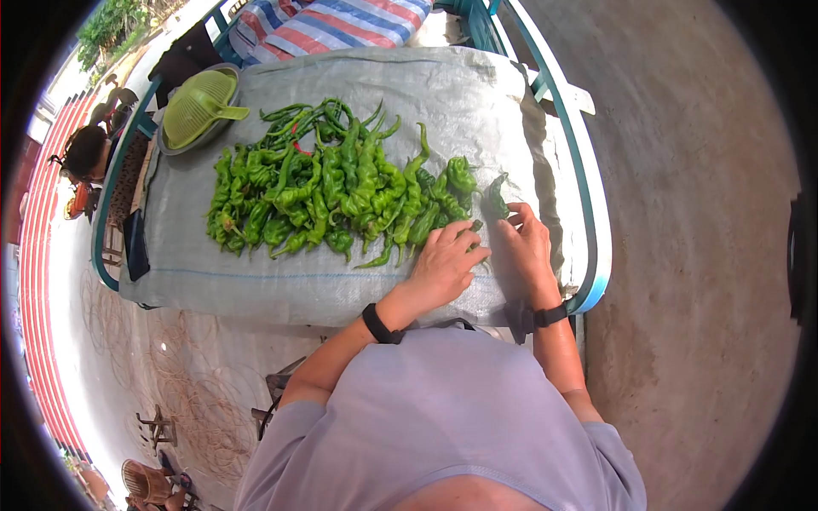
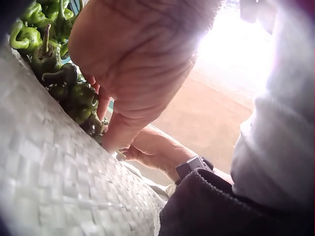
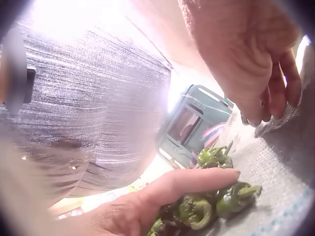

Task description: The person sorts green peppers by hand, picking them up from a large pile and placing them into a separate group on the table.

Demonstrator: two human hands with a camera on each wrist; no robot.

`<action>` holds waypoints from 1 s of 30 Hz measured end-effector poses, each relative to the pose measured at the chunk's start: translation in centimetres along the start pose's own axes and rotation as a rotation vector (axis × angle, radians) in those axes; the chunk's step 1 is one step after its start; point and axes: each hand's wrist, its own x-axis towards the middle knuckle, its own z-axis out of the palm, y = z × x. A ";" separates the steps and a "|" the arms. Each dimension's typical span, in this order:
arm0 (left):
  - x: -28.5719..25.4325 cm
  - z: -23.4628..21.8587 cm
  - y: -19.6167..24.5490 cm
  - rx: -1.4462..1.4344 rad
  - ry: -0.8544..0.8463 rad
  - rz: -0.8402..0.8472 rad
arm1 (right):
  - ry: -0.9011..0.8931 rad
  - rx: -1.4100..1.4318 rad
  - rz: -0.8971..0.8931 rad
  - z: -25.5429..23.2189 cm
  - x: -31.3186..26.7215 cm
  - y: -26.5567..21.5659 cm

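Observation:
Green peppers [image 1: 358, 179] lie in a broad pile on a grey woven sheet [image 1: 213, 285]. My left hand [image 1: 447, 262] rests at the pile's near right edge. Its fingers are spread and fairly straight; in the right wrist view one straight finger [image 3: 206, 180] reaches over some peppers [image 3: 236, 199]. To its right, my right hand [image 1: 530, 247] pinches the near end of a single dark green pepper [image 1: 497, 196], just apart from the pile. That pepper is hidden behind the hand in the right wrist view, where the fingers [image 3: 278, 96] curl down toward the sheet.
A green strainer [image 1: 200, 106] sits in a metal bowl at the far left corner. Teal rails [image 1: 596, 213] frame the sheet. Striped cloth [image 1: 332, 30] lies at the far end, and a dark flat object [image 1: 135, 245] at the left edge. Another person [image 1: 85, 153] is beyond the left rail.

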 end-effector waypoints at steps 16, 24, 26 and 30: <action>-3.2 -7.8 -3.4 0.440 0.652 -0.336 | -0.129 -0.240 -0.165 -0.6 -6.3 -0.7; -5.6 -8.2 -7.5 0.622 0.655 -0.552 | 0.026 -0.079 -0.161 0.6 -6.9 0.6; -6.0 -8.0 -8.1 0.586 0.653 -0.500 | 0.118 0.025 -0.118 0.2 -7.0 0.5; -6.2 -9.4 -7.7 0.576 0.596 -0.545 | 0.302 0.040 -0.060 -0.4 -5.6 0.7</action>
